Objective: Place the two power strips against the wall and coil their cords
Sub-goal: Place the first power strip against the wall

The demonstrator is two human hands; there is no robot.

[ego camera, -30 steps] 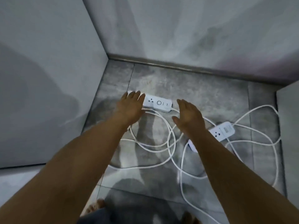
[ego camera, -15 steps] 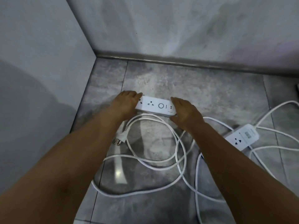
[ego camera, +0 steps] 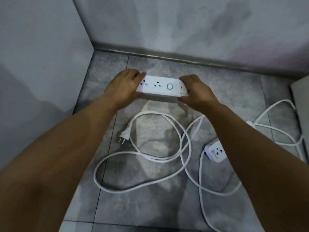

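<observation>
A long white plastic power strip (ego camera: 161, 87) with two visible sockets and a round button sits in the upper middle of the frame, gripped at both ends. It is near the grey metal skirting (ego camera: 167, 56) at the foot of the back wall (ego camera: 167, 22) but not yet touching it, with bare floor showing between. Whether it is lifted or resting on the floor cannot be told for sure.

The left hand (ego camera: 124, 87) wraps the strip's left end, its fingers (ego camera: 133, 73) curled over the far edge. The right hand (ego camera: 196, 90) clamps the right end, thumb on the near edge and fingers over the far one.

The strip's thick white round cord (ego camera: 167, 159) trails away under the right wrist and lies in loose overlapping loops on the grey tiled floor (ego camera: 133, 206), ending in a white two-pin plug (ego camera: 124, 137) at centre left. A second white power strip (ego camera: 215, 152) lies at centre right, partly hidden by the right forearm, with its own thinner white cord (ego camera: 275, 131) looping toward the right edge.

The main risk is probably in the cords: the loops cross near the second strip, so moving the held strip to the wall may drag that tangle and pull the second strip along. A taut cord could also swing the strip askew off the skirting.
</observation>
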